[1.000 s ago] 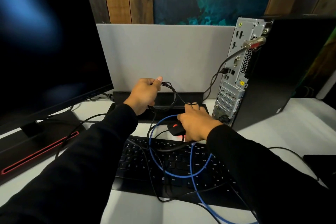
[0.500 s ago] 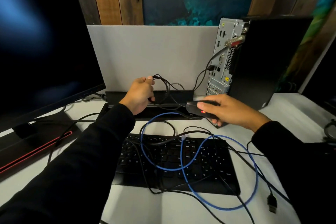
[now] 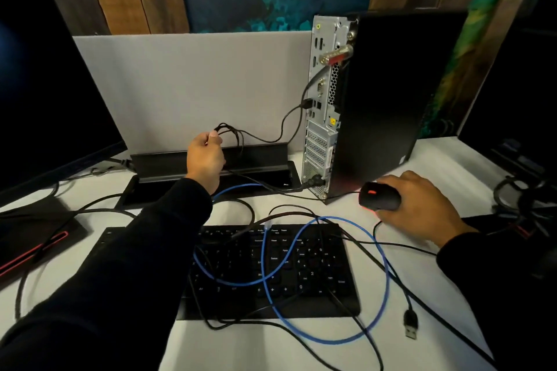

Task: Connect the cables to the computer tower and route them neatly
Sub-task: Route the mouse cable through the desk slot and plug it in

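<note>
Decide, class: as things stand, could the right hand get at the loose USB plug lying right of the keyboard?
Probably yes, once freed. The right hand grips the mouse, so it must let go first. The USB plug lies uncovered on the table beside the keyboard, on the hand's own side.

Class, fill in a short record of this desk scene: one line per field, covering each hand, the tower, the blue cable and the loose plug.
left hand: pinches looped black cables
right hand: grips mouse beside tower
computer tower: upright, rear ports facing left, cables plugged in
blue cable: looped over keyboard, unplugged
USB plug: loose on desk
</note>
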A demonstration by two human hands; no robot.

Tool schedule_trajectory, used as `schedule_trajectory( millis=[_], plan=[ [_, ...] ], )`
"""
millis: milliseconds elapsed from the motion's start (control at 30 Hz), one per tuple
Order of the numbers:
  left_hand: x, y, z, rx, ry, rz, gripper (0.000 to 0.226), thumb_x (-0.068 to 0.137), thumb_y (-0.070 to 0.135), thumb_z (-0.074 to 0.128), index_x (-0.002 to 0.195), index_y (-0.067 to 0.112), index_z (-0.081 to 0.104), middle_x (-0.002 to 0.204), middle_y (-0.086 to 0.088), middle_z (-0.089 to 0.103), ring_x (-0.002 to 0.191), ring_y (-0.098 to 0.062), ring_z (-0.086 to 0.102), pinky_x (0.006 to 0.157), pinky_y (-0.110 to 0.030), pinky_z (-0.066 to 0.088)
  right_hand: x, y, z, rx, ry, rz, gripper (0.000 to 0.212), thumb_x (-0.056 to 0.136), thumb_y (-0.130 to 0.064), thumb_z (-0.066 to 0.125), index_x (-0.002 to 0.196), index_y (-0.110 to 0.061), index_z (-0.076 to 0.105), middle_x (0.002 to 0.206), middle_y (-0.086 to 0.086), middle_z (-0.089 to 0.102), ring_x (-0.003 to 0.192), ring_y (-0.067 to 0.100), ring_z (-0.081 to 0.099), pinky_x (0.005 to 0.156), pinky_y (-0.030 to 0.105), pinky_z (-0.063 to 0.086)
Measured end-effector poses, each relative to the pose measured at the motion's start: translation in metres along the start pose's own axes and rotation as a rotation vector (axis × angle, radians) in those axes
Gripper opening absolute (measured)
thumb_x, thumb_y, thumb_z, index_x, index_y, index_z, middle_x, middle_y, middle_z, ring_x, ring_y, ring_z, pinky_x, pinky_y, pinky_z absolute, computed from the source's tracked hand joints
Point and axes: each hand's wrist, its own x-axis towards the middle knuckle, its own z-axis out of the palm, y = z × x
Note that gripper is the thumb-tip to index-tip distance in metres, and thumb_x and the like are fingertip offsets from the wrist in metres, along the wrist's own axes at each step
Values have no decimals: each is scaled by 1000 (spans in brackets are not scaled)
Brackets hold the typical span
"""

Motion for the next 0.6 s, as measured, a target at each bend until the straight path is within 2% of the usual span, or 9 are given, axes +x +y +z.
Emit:
schedule_trajectory(
  millis=[100,167,200,233,300,333,467,533,600],
  plan=[
    [-4,-4,14,41,-38,31,28,107,30,48,100,16,71,103,0,63,102,-15,54,89,-31,38,0,-6,5,26,22,-19,57,75,-46,78,129,-39,60,103,0,51,103,26,57,87,40,54],
    [-4,-6,21,73,-29,42,27,107,30,50,109,15,73,113,0,65,108,-12,54,92,-28,40,2,-10,10,93,28,-66,60,74,-44,83,129,-32,63,106,2,52,102,26,58,91,36,51],
    [-3,-8,23,66,-39,43,27,107,31,51,109,16,73,104,1,66,100,-13,57,89,-30,44,2,-13,12,124,26,-81,60,73,-44,85,128,-30,65,107,2,54,101,25,59,92,34,50],
    [-3,-10,26,48,-54,31,26,106,32,52,107,17,73,88,2,63,84,-14,57,80,-31,49,2,-16,15,152,25,-87,60,73,-44,87,126,-28,65,108,3,55,101,24,60,92,33,50],
    [-3,-15,30,40,-91,-11,27,106,33,53,106,14,72,65,3,48,58,-13,47,58,-29,49,2,-22,22,216,19,-78,60,72,-47,88,124,-28,66,109,2,60,102,22,60,91,31,51],
    [-4,-16,32,50,-107,-37,26,106,32,54,104,12,71,66,2,48,56,-12,47,55,-28,50,2,-23,26,249,14,-70,59,71,-47,90,122,-29,65,108,2,61,101,21,59,89,29,50],
    [-5,-21,38,35,-171,-144,28,104,26,58,80,11,58,84,-7,57,59,-15,59,59,-28,60,2,-19,28,316,-11,-103,55,67,-42,93,113,-31,65,103,-3,59,96,17,59,80,19,44],
    [-4,-24,38,31,-183,-172,29,104,25,58,78,11,57,87,-8,58,60,-16,61,60,-29,61,2,-14,27,289,-80,-139,58,67,-43,94,117,-34,64,104,-7,56,98,16,59,81,12,41],
    [-6,-24,38,52,-197,-193,27,104,24,57,83,9,59,87,-9,59,61,-17,62,62,-30,61,3,-12,25,234,-165,-172,67,69,-48,92,127,-35,61,107,-5,54,104,17,57,88,16,42]
  ],
)
